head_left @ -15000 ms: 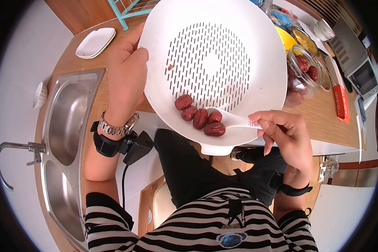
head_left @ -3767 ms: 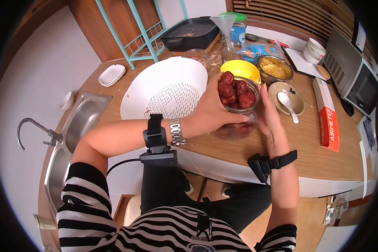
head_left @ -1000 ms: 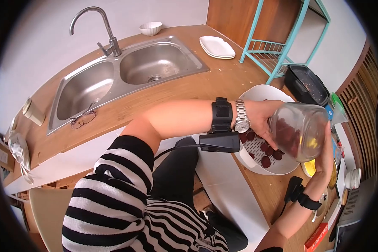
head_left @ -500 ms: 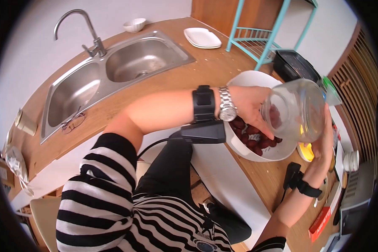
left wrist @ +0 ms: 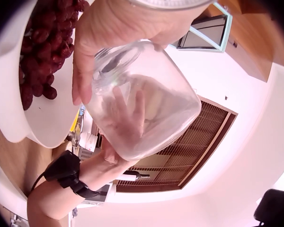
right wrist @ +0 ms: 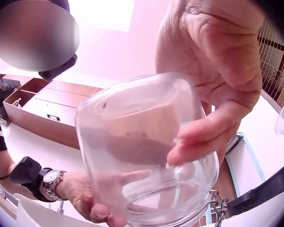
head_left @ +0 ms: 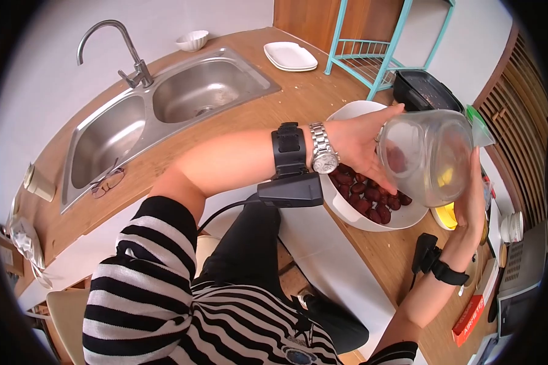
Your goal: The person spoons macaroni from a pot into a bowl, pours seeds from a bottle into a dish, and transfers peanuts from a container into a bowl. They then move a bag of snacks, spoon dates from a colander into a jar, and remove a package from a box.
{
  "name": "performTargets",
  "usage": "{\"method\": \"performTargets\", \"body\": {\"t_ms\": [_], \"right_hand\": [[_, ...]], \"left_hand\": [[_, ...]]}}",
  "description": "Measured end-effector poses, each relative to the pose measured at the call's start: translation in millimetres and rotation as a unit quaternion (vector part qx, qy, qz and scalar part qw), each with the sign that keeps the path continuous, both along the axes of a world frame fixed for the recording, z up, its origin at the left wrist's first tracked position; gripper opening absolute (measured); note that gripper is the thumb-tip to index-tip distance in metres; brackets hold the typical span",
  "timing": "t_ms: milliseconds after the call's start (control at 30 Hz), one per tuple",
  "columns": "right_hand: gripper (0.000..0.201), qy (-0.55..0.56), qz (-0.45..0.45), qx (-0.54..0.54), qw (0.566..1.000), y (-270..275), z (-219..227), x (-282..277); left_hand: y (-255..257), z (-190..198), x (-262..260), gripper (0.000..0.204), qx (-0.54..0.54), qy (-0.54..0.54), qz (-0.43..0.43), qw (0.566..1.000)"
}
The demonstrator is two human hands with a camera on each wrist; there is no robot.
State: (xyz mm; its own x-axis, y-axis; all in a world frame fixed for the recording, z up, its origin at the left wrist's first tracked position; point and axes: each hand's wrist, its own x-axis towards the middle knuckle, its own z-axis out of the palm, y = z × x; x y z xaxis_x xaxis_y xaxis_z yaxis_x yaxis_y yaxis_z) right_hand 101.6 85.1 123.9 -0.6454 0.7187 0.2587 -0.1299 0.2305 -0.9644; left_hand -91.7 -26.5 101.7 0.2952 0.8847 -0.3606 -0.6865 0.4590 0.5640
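Note:
Both hands hold a clear glass jar (head_left: 429, 152) tipped on its side above a white colander (head_left: 345, 211). My left hand (head_left: 358, 145) grips the jar by its mouth, fingers spread round the neck. My right hand (head_left: 470, 204) supports the base end, its fingers bent against the glass in the right wrist view. Wrinkled red dates (head_left: 371, 199) lie heaped in the colander, and the left wrist view shows the same dates (left wrist: 45, 47) below the jar's mouth. The glass looks see-through in both wrist views, and a wire clasp (right wrist: 220, 203) hangs at its neck.
A double steel sink (head_left: 195, 91) with a tap is at the left, with glasses (head_left: 108, 181) beside it. White plates (head_left: 290, 56), a turquoise rack (head_left: 371, 58) and a black pan (head_left: 426, 91) stand behind. A yellow bowl (head_left: 446, 216) and red box (head_left: 470, 317) are at right.
Earlier a spoon lifted dates from the colander; later both hands held the jar full upright. Since then it tipped over the colander, and its dates fell in, heaping up during the last second.

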Motion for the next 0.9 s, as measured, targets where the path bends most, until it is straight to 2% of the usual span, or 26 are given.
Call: {"method": "performTargets", "body": {"t_ms": [100,133,167,267,300,333,400,433,533,567,600,667,700,733,800,833,867,900], "right_hand": [[0.052,-0.021,0.037,0.076,0.996,0.9,-0.1,8.3],[0.052,-0.035,0.053,0.118,0.991,0.1,1.5,10.0],[0.059,-0.036,0.063,0.176,0.982,-2.9,4.8,10.5],[0.071,-0.009,0.094,0.23,0.969,-20.9,11.2,9.3],[0.087,-0.004,0.08,0.174,0.982,-26.2,13.4,9.8],[0.087,-0.004,0.084,0.18,0.98,-31.9,15.7,12.2],[0.099,-0.012,0.084,0.184,0.979,-43.0,23.3,17.8],[0.113,-0.01,0.067,0.153,0.986,-53.7,28.4,19.7],[0.116,-0.01,0.073,0.216,0.973,-56.9,28.9,36.0],[0.115,-0.062,0.058,0.224,0.971,-61.8,31.3,45.5],[0.115,-0.063,0.048,0.224,0.971,-67.4,29.0,54.0],[0.109,-0.093,-0.012,0.219,0.971,-78.2,21.4,73.1],[0.106,-0.116,-0.006,0.261,0.958,-76.1,14.6,86.0],[0.106,-0.121,-0.013,0.259,0.958,-78.2,6.0,95.2],[0.103,-0.119,-0.111,0.291,0.943,-81.4,-14.6,112.1],[0.101,-0.13,-0.132,0.314,0.931,-78.9,-27.2,122.0],[0.101,-0.134,-0.14,0.311,0.93,-80.6,-37.3,128.9],[0.101,-0.123,-0.139,0.277,0.943,-82.7,-46.5,134.9]], "left_hand": [[-2.3,1.6,2.9,0.07,0.037,-0.017,0.022,0.999],[-3.4,-0.3,3.4,0.069,0.165,0.028,0.01,0.986],[-4.8,-0.4,2.6,0.067,0.289,0.075,-0.002,0.954],[-9.5,16.0,6.0,0.062,0.278,0.065,0.043,0.957],[-15.7,24.6,6.7,0.055,0.268,0.058,0.042,0.961],[-18.0,28.1,8.2,0.055,0.274,0.059,0.047,0.959],[-18.6,36.0,16.1,0.051,0.324,0.067,0.053,0.942],[-20.9,39.3,20.8,0.046,0.326,0.057,0.066,0.941],[-25.8,50.0,36.8,0.043,0.368,0.113,0.093,0.918],[-24.0,49.8,42.0,0.055,0.377,0.088,0.095,0.917],[-23.6,48.3,51.4,0.055,0.379,0.086,0.086,0.917],[-24.8,43.8,73.6,0.077,0.367,0.167,0.201,0.893],[-24.9,43.3,82.1,0.095,0.367,0.174,0.187,0.895],[-22.6,38.7,90.5,0.095,0.366,0.168,0.18,0.897],[-12.5,25.3,108.6,0.093,0.405,0.253,0.182,0.86],[-6.8,17.9,117.0,0.094,0.438,0.281,0.189,0.833],[-3.6,8.8,125.0,0.094,0.438,0.276,0.181,0.836],[-2.5,2.1,132.6,0.095,0.441,0.331,0.196,0.811]]}}
